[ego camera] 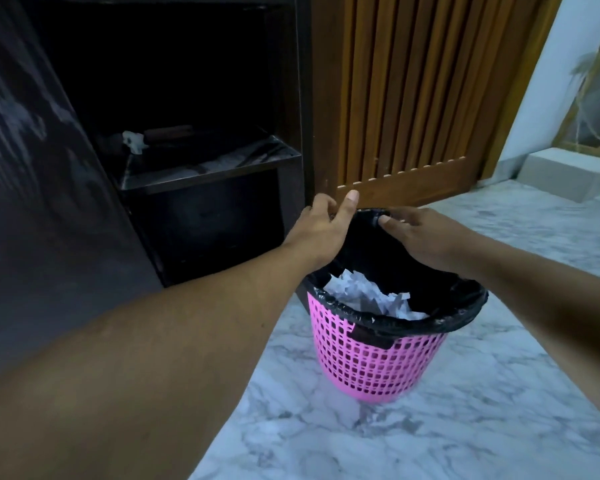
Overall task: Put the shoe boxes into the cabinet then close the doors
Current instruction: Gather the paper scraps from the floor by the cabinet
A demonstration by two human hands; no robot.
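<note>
While hands point(321, 226) grip bin liner point(368, 251), box point(565, 173) well apart

Pink lattice waste basket point(374, 362) standing on white marble-patterned floor point(430, 438), lined with black plastic bag point(395, 318) folded over the rim. Crumpled white paper point(364, 297) inside the bag. Behind, slatted brown wooden door point(413, 91). At far right, pale rectangular block point(565, 173) resting on the floor beside white wall point(548, 81).
</note>
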